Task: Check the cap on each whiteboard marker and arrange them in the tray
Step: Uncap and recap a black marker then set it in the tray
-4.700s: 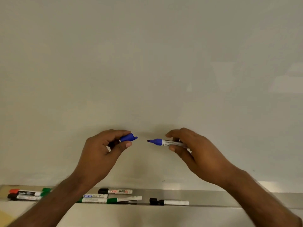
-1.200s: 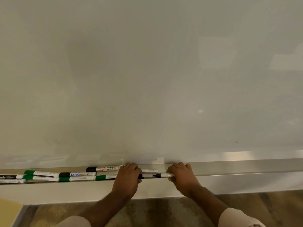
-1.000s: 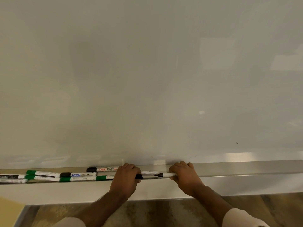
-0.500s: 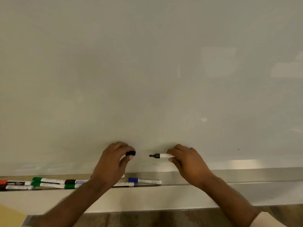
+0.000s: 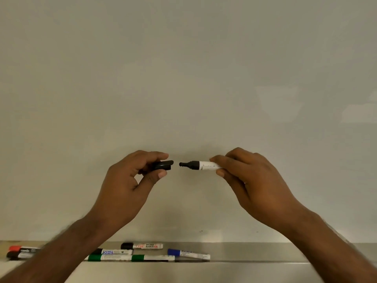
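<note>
Your left hand (image 5: pixel 126 186) pinches the black cap (image 5: pixel 163 165); your right hand (image 5: pixel 255 184) pinches the uncapped marker (image 5: pixel 201 165), tip facing the cap, a small gap between. Both are held well above the tray (image 5: pixel 255 252), where seven capped markers lie.

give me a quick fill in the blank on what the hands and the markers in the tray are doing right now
1. The left hand holds a black ____, pulled off the marker.
2. The right hand holds the black marker with its tip ____.
3. The blue-capped marker lies in the ____, right of the green-capped marker.

Missing words: cap; uncovered; tray
</note>
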`<state>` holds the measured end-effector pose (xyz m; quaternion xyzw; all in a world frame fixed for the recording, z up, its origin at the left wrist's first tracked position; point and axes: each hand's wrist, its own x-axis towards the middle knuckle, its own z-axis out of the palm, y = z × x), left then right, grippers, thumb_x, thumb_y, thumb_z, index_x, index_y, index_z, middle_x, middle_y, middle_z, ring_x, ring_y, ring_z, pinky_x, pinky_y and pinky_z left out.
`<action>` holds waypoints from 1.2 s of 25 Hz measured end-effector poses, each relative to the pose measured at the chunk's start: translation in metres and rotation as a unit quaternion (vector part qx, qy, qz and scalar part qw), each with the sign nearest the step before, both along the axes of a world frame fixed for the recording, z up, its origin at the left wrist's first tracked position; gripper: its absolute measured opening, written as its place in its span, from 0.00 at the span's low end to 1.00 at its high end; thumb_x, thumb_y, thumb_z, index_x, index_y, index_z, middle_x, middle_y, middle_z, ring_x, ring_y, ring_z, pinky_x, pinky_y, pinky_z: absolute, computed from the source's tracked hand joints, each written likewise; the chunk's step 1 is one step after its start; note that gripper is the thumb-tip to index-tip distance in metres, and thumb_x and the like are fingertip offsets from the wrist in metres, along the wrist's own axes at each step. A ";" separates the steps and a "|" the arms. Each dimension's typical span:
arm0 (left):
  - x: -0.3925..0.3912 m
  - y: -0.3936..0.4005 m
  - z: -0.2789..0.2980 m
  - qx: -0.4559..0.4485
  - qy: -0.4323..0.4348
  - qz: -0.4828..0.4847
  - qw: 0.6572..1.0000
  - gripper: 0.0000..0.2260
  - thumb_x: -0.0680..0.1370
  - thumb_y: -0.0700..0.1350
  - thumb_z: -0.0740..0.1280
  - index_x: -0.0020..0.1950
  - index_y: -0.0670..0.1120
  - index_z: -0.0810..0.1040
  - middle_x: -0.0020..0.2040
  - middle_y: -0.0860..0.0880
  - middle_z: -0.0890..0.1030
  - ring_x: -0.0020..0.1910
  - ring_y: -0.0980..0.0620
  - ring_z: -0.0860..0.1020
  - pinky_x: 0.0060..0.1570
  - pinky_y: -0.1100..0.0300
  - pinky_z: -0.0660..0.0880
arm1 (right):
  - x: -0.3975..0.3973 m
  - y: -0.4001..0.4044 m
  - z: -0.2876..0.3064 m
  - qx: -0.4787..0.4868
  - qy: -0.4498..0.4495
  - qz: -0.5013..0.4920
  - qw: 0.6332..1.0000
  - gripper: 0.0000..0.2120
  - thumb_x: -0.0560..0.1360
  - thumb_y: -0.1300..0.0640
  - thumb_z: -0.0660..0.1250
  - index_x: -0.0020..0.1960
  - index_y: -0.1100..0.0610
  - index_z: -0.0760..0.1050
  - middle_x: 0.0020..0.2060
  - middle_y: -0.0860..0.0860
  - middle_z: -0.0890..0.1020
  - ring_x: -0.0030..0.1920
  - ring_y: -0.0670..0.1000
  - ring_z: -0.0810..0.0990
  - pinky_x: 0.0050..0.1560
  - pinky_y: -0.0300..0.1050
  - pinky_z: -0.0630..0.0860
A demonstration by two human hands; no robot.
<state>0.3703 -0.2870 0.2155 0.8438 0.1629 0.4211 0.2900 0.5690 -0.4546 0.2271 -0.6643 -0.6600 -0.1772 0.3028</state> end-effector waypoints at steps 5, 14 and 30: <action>-0.003 -0.004 0.014 -0.023 -0.022 0.013 0.999 0.12 0.69 0.51 0.69 0.51 0.56 0.81 0.48 0.63 0.83 0.45 0.60 0.81 0.46 0.75 0.72 | -0.011 -0.001 0.018 -0.012 -0.023 0.003 1.000 0.13 0.80 0.53 0.58 0.60 0.54 0.77 0.39 0.48 0.77 0.35 0.48 0.71 0.35 0.46 0.70; -0.001 -0.016 0.018 0.015 0.020 -0.033 0.999 0.09 0.70 0.51 0.68 0.48 0.56 0.83 0.43 0.60 0.82 0.43 0.58 0.79 0.43 0.76 0.69 | -0.020 -0.001 0.021 -0.071 -0.015 0.024 0.997 0.12 0.79 0.53 0.58 0.58 0.51 0.77 0.36 0.45 0.75 0.33 0.45 0.69 0.36 0.43 0.68; 0.021 -0.012 -0.045 0.006 0.061 -0.056 0.997 0.09 0.73 0.43 0.72 0.50 0.53 0.83 0.41 0.59 0.82 0.44 0.55 0.80 0.43 0.69 0.73 | -0.005 0.004 -0.038 -0.149 0.165 0.038 0.974 0.10 0.80 0.52 0.59 0.52 0.53 0.79 0.34 0.48 0.76 0.36 0.48 0.73 0.38 0.48 0.73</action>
